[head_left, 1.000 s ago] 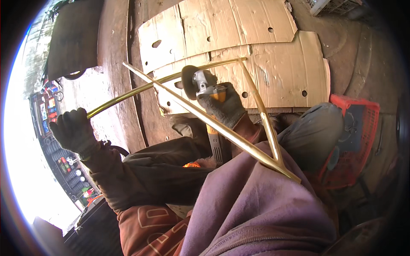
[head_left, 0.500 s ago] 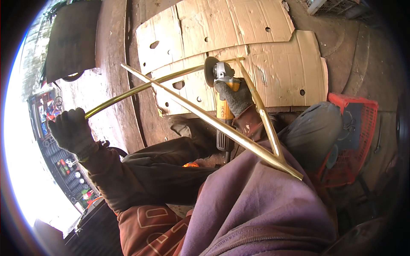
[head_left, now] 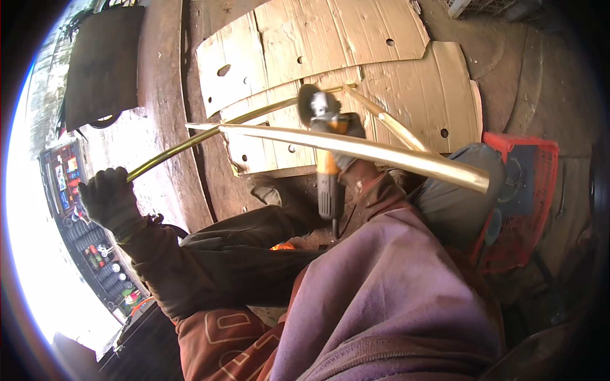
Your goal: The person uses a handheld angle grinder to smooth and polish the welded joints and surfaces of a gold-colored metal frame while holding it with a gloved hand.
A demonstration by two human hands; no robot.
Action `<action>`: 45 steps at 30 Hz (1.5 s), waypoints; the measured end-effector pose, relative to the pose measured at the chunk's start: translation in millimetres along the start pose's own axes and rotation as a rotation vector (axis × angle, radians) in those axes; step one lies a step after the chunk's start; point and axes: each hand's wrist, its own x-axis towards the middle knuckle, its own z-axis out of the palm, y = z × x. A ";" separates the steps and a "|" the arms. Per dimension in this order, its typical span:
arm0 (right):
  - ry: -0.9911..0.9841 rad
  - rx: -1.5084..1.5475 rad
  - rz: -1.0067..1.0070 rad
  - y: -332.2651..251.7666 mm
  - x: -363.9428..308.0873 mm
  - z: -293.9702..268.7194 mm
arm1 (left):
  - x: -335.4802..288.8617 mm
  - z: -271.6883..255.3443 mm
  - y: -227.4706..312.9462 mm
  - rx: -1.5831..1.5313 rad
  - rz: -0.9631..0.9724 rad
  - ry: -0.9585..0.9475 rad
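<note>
My left hand [head_left: 111, 202], in a dark glove, is closed round the left end of a gold-coloured metal tube frame [head_left: 413, 157]. The frame has a curved bar and two straighter tubes, one crossing above my right forearm with its open end over my right knee. An angle grinder [head_left: 328, 184], yellow and black, is in my gloved right hand [head_left: 356, 126], which is blurred and partly hidden by a tube. The grinder stands upright in view, its dark disc [head_left: 310, 105] at the curved bar near the far joint. Whether the disc touches the bar I cannot tell.
Flattened cardboard sheets [head_left: 381, 54] with holes lie on the floor beyond my hands. To the right of my knee stands a red plastic crate [head_left: 537, 197]. A dark panel [head_left: 105, 66] is at the far left, and a grey crate [head_left: 483, 7] at the top right.
The frame has turned: its near tube end has swung up from my lap to over my right knee. The grinder and my left hand have shifted only slightly.
</note>
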 end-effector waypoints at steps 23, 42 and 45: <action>-0.008 -0.264 -0.225 -1.6 -19.2 16.3 | 16.7 4.6 0.3 0.019 -0.066 0.259; -0.057 -0.227 -0.024 -29.9 -3.4 -10.0 | 5.4 -36.7 0.1 0.137 -0.032 0.071; 0.036 -0.286 -0.065 -23.5 -1.4 -6.7 | 0.8 -51.9 1.3 0.183 0.012 0.103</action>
